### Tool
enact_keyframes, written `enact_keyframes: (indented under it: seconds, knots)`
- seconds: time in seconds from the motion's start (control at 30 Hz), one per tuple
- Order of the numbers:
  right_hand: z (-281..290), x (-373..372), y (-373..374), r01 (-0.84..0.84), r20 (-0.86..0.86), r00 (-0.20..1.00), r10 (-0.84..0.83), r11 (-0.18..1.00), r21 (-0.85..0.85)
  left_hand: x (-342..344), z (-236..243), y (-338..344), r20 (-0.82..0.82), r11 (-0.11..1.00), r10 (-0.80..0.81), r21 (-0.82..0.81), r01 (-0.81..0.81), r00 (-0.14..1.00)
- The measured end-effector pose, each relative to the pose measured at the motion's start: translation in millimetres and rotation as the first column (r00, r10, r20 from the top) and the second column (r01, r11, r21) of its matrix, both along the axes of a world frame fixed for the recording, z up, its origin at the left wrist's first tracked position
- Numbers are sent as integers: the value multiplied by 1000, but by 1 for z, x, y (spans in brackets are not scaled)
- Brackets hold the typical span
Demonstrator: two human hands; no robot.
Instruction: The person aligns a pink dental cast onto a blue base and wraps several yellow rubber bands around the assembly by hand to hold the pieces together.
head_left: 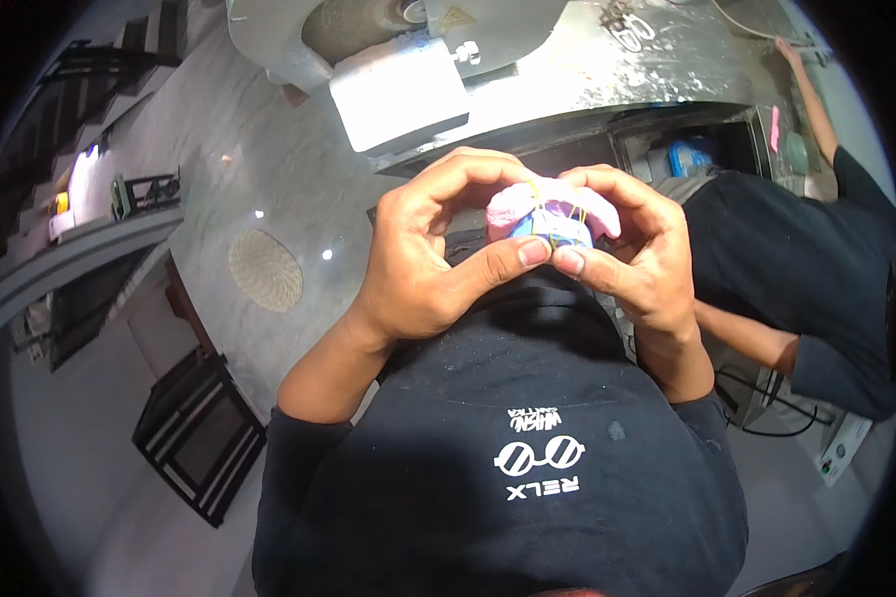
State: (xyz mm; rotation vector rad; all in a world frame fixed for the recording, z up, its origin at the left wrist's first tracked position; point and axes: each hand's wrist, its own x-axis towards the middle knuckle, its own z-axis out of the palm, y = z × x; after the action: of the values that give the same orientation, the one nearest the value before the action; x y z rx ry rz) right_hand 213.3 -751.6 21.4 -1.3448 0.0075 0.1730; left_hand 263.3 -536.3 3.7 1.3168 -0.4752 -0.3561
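Between my two hands, held up in front of my chest, is a small pink and blue bundle (558, 227) with thin yellow bands stretched around it. Its outer part is pink and lumpy; a blue and white patch shows on the side facing me. My left hand (423, 244) curls around the left side, thumb pressed on the near face. From the right, my right hand (647, 239) grips it the same way, its thumb close beside the left one. Both sets of fingertips are partly hidden behind the bundle.
Ahead stands a large pale machine (398, 95) with a boxy front, beside a stained metal worktop (558, 88). A co-worker in a black shirt (777, 259) is close on my right, one arm reaching forward. A round woven mat (266, 271) and black slatted furniture (204, 438) are to the left.
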Motion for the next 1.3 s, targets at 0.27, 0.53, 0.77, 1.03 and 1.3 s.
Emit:
enact_keyframes:
  seconds: [0.27,0.53,0.77,1.03,1.3]
  knots:
    - [0,25,-16,-179,-205,961,184,983,44,-25,5,-19,-291,981,183,-8,-194,939]
    - [-11,43,-26,-340,-144,929,340,940,24,-41,-1,-30,-255,930,368,89,-357,894]
    - [-16,54,-30,-430,-82,900,428,903,-13,-52,-8,-36,-235,889,452,48,-455,860]
    - [-19,65,-34,-537,-76,842,533,842,-45,-57,-10,-36,-121,885,462,118,-450,879]
    - [-13,63,-32,-575,-330,764,555,817,44,-67,-4,-44,-308,848,520,74,-525,797]
